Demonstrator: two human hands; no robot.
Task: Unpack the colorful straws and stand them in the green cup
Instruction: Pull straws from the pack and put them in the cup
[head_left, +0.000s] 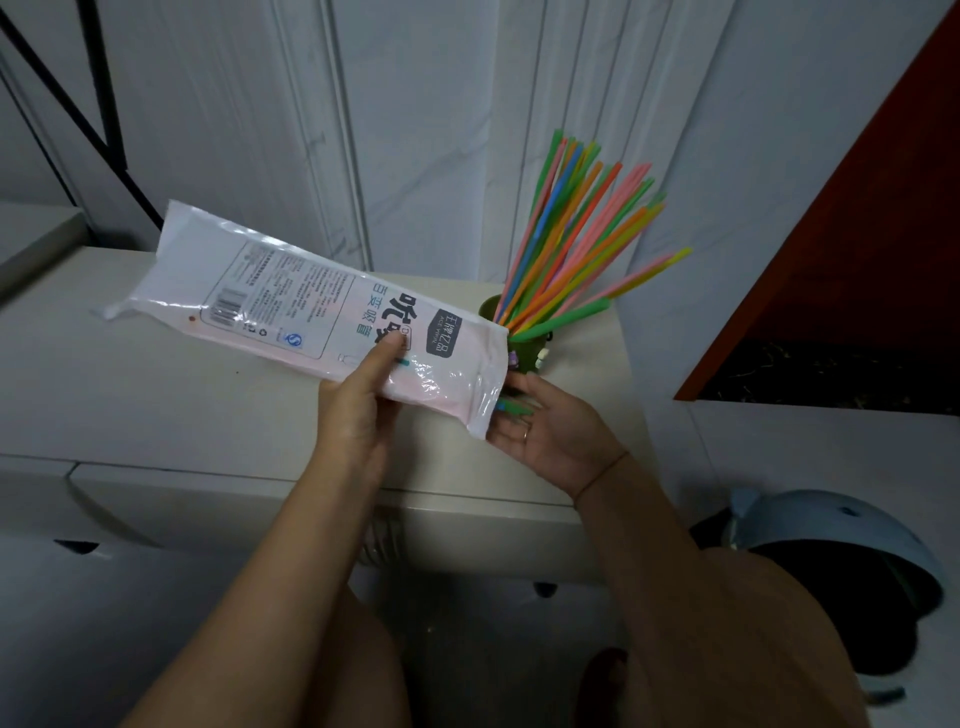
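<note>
A white plastic straw packet with printed labels hangs tilted above the cabinet top. My left hand grips it near its open lower end, thumb on the front. My right hand lies palm up under that open end, fingers relaxed. A few green straw tips poke out of the packet onto my right fingers. Behind the packet's end, the green cup stands on the cabinet, mostly hidden. Several colorful straws fan out of it, leaning up and to the right.
The cream cabinet top runs left from the cup, with drawers below its front edge. A white panelled wall rises behind. A dark red panel stands at the right. A pale blue bin sits on the floor at lower right.
</note>
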